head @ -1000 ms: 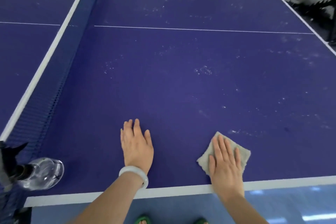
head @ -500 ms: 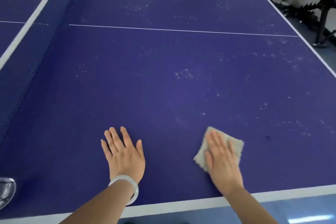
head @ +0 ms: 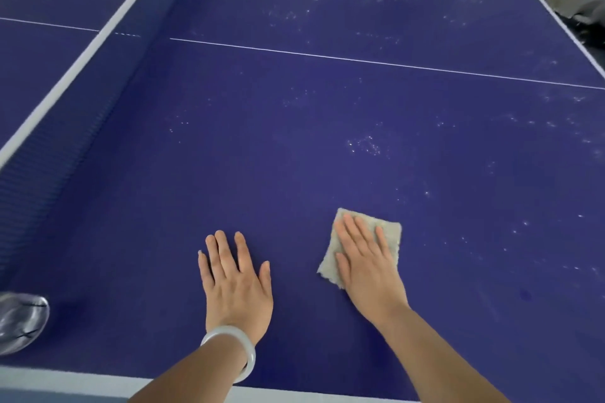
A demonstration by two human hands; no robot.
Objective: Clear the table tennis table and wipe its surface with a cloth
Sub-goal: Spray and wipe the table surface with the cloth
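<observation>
- The right hand [head: 366, 263] lies flat, palm down, on the cloth [head: 386, 232], fingers straight and close together, pressing it to the table [head: 294, 173]; it grips nothing.
- The cloth is a small beige square, slightly askew; its far edge and right side show past the fingers, and a frayed corner sticks out on the left below the thumb.
- The left hand [head: 235, 281] rests flat on the bare surface just beside the cloth, not touching it, fingers lightly spread, thumb out to the right.
- A pale bangle [head: 244, 342] circles the left wrist.
- Both forearms reach in over the near white edge line of the table.
- Beyond and right of the cloth, the blue surface carries scattered whitish specks and smears, thickest in a small cluster past the right hand and along the right side.
- A thin white centre line crosses the surface farther out.
- The net [head: 75, 154], blue with a white top band, runs along the left, with the other half of the table behind it.
- A clear bottle [head: 19, 321] sits at the near left corner, cut off by the frame.
- Dark gym gear, blurred, lies beyond the far right corner.
</observation>
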